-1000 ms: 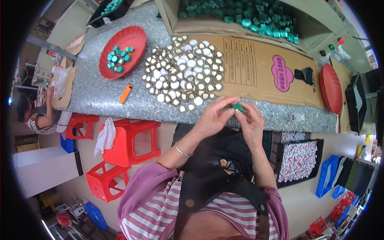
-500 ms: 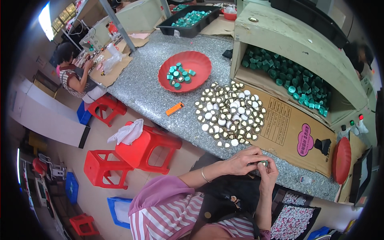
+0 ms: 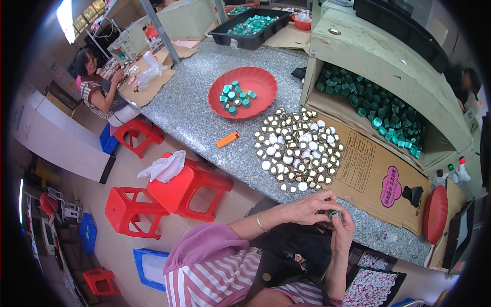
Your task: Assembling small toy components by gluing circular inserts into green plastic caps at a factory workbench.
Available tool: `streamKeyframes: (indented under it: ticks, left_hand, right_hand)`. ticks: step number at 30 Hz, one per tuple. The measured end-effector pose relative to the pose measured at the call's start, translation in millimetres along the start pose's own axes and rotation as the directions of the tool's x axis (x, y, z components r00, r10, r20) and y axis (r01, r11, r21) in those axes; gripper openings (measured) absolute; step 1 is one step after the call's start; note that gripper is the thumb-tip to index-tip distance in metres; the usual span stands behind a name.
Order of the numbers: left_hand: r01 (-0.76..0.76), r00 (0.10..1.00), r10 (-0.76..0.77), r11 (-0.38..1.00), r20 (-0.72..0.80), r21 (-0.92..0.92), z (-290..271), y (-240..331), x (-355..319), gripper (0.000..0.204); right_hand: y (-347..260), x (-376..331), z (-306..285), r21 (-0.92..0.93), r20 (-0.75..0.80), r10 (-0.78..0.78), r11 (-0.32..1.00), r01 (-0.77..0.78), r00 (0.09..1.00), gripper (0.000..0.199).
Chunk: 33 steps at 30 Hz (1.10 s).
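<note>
At the table's near edge, my left hand (image 3: 310,209) and my right hand (image 3: 341,231) meet with fingertips pinched together. Between them is a small green cap (image 3: 333,213), partly hidden by the fingers. Just beyond my hands lies a wide spread of small round pieces (image 3: 302,148), some white and some pale with dark rims. A red scalloped bowl (image 3: 263,84) farther back holds several green caps. Left of the spread rests an orange lighter-shaped object (image 3: 227,139).
An open-fronted box (image 3: 332,48) full of green caps stands at the right, above flat cardboard (image 3: 353,176). At the back is a black tray (image 3: 225,39). Red stools (image 3: 192,192) stand left of the table. Another person (image 3: 105,92) sits working at far left.
The view has shifted slightly, so the table things appear a little lower and to the right. Between my fingers more green now shows, where a pale face showed before.
</note>
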<state>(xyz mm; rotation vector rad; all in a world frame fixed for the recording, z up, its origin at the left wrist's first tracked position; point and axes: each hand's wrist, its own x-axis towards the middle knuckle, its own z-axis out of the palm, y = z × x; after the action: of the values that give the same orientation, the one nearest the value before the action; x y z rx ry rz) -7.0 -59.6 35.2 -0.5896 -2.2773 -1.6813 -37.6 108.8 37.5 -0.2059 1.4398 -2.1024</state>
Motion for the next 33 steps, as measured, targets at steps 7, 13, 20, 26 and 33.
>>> streamKeyframes:
  ticks: [7, 13, 20, 26, 33]
  left_hand:
    - [0.097, 0.995, -0.102, 0.979, -0.017, -0.178, 2, 19, 7, 0.040]
    - [0.071, 0.993, -0.089, 0.973, -0.076, -0.218, 7, 4, 0, 0.040]
    - [0.001, 0.996, -0.009, 0.996, -0.085, -0.093, 4, 4, -1, 0.040]
    - [0.162, 0.976, -0.195, 0.948, -0.098, -0.274, 2, 9, 0, 0.029]
    - [0.196, 0.958, -0.253, 0.920, -0.132, -0.341, -1, 7, 2, 0.027]
  right_hand:
    - [4, -2, 4, 0.005, -0.133, -0.165, 0.986, 0.167, 0.977, 0.025]
    - [4, -6, 9, 0.071, -0.152, -0.089, 0.992, 0.100, 0.984, 0.028]
    - [8, -6, 3, -0.045, -0.139, -0.126, 0.992, 0.121, 0.982, 0.027]
    - [5, -4, 9, -0.040, -0.153, -0.185, 0.983, 0.181, 0.971, 0.018]
    - [10, 0, 10, -0.252, -0.172, -0.272, 0.941, 0.225, 0.947, 0.015]
